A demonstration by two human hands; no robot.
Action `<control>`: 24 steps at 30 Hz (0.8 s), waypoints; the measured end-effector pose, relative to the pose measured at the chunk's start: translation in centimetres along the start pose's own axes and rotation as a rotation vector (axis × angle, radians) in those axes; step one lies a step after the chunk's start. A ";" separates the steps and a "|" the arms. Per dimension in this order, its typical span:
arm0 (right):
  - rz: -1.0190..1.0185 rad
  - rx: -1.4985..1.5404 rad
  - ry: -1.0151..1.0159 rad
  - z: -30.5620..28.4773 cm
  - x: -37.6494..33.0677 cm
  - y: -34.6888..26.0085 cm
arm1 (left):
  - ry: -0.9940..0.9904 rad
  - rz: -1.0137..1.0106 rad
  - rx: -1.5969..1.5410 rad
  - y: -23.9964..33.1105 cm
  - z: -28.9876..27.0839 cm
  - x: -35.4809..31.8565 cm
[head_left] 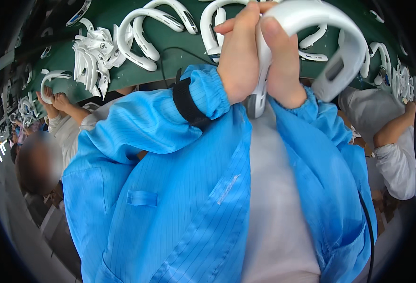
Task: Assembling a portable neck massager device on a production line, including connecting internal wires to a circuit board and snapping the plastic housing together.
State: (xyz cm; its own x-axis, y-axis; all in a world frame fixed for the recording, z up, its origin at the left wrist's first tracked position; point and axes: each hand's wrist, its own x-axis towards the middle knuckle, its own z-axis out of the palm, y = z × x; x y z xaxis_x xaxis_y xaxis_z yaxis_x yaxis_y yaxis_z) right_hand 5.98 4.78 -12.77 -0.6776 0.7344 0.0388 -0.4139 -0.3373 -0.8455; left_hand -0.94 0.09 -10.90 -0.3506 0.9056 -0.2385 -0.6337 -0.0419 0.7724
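Both of my hands hold one white U-shaped neckband device (321, 28) close to my chest. My left hand (238, 56) wraps one arm of it from the left, fingers closed. My right hand (283, 61) grips the same arm from the right, thumb up along the curved shell. The device's other arm (342, 70) curves down to the right and shows a grey slot. My blue coat sleeves (170, 122) cover both forearms, and a black wrist strap (187, 104) sits on the left cuff.
A green work surface (179, 52) carries several more white neckbands (144, 35) and a pile of white parts (92, 59). A co-worker's hands (52, 101) hold a neckband at the left. Another person's arm (396, 127) is at the right.
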 end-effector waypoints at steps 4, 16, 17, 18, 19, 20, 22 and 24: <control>0.010 -0.111 0.118 0.4 0.3 0.5 | 0.019 -0.027 -0.024 -0.9 -1.0 0.5; 0.024 -0.099 0.187 -0.5 0.1 2.6 | 0.243 -0.115 0.110 -1.0 -1.0 0.0; 0.098 -0.132 0.185 -0.7 0.4 2.3 | 0.234 -0.175 0.077 -0.4 -0.9 0.3; 0.184 -0.166 0.177 -0.7 0.4 2.3 | 0.235 -0.236 0.038 -0.2 -1.0 0.1; 0.152 -0.203 0.180 -0.5 0.4 2.5 | 0.235 -0.248 0.008 -0.2 -1.3 0.2; 0.152 -0.199 0.168 -0.1 0.4 2.3 | 0.243 -0.238 0.009 0.1 -1.3 0.0; 0.143 0.087 0.205 0.7 0.0 1.3 | 0.226 -0.319 -0.025 0.9 -1.0 -0.1; 0.165 0.110 0.254 0.7 0.1 1.9 | 0.260 -0.329 0.013 -0.4 -2.8 0.6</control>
State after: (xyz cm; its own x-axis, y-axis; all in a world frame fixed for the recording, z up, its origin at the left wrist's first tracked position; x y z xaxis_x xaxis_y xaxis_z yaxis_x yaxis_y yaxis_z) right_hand 4.74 3.80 -13.98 -0.5737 0.7832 -0.2399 -0.3832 -0.5155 -0.7664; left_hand -2.84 -0.51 -12.98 -0.2943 0.7330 -0.6133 -0.7332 0.2385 0.6369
